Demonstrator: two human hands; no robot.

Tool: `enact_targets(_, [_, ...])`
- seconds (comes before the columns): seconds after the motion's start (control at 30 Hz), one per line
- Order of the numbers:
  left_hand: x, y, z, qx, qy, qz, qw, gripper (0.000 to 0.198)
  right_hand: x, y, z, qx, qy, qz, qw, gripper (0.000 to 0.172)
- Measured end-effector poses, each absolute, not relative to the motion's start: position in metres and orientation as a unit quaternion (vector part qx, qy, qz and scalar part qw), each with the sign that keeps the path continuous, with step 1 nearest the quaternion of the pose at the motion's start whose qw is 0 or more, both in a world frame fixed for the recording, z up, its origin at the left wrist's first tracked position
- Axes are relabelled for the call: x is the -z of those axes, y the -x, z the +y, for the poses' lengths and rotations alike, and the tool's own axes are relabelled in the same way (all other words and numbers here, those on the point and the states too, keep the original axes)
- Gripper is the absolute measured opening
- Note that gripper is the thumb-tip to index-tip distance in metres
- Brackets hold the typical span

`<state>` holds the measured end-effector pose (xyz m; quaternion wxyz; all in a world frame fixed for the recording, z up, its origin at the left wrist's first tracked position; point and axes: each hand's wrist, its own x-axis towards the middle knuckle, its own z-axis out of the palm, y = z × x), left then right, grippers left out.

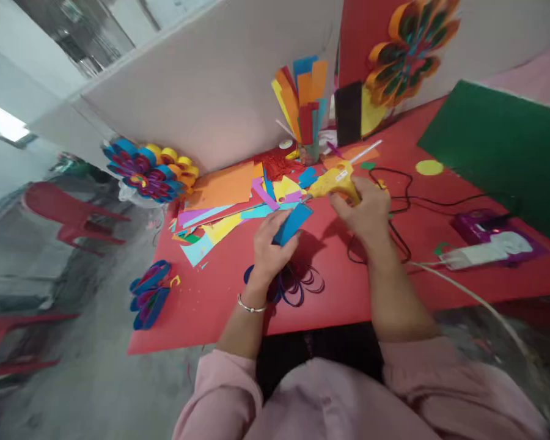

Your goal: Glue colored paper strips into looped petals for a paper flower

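In my left hand is a blue paper strip, gripped between thumb and fingers and angled up to the right. My right hand is wrapped round the handle of a yellow hot glue gun, whose nozzle points left at the strip's upper end. From the gun's back sticks a pale glue stick. Whether nozzle and strip touch, I cannot tell. Below my left hand a looped paper flower in blue and dark purple lies on the red table, partly hidden by the hand and wrist.
Coloured paper sheets and scraps lie at the back left. Upright paper strips fill a holder near the partition. Finished paper flowers stand at the far left. A black cord and a power strip lie right, beside a green board.
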<state>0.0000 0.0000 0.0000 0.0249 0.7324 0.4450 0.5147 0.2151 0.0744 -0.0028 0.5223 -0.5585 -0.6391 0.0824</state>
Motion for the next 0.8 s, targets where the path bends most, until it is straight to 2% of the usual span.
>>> enact_targets(0.8, [0.0012, 0.0, 0.0017, -0.515, -0.729, 0.449, 0.046, 0.045, 0.0086, -0.2166, 0.0769, -0.064, 0.591, -0.611, 0.523, 0.032])
